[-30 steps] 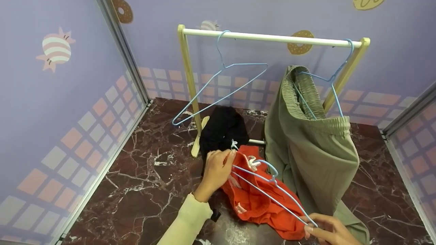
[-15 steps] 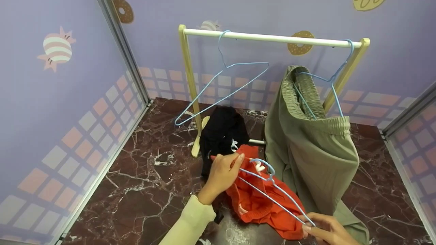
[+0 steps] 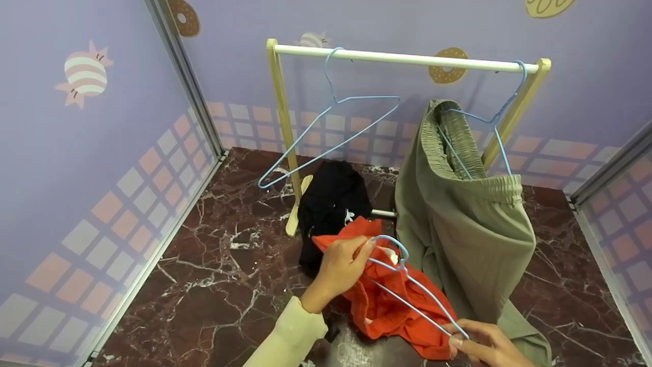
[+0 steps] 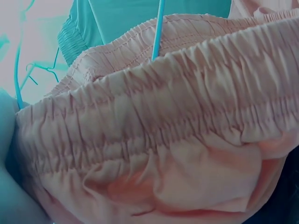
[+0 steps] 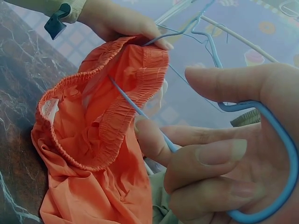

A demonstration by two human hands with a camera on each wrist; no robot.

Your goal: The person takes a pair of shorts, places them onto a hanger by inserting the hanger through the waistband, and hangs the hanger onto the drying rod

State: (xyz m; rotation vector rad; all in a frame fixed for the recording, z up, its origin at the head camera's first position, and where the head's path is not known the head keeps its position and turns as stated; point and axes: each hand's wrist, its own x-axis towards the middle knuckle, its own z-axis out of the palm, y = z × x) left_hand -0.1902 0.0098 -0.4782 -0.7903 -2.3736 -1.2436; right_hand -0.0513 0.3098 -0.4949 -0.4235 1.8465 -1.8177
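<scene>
My left hand (image 3: 340, 267) grips the elastic waistband of red pants (image 3: 379, 318), at the far end of a blue wire hanger (image 3: 406, 251). In the right wrist view the hanger's lower wire runs into the waist opening, which gapes and shows a white tag (image 5: 49, 110). The gathered waistband (image 4: 187, 93) fills the left wrist view, a blue wire rising behind it. My right hand (image 3: 484, 344) holds the hanger's near end, its bend lying across the palm. Much of the pants hangs below the hanger; the hanger's far tip is hidden by cloth and fingers.
Behind stands a rack with a white rail (image 3: 397, 57). An empty blue hanger (image 3: 326, 148) hangs at its left, khaki pants (image 3: 468, 229) on another hanger at its right. A black garment (image 3: 333, 193) lies on the dark marbled floor (image 3: 214, 265). Patterned walls enclose the sides.
My left hand has moved right and slightly down toward the hanger's hook, drawing the red waistband further over the hanger's far end. My right hand stays nearly in place, still holding the near end.
</scene>
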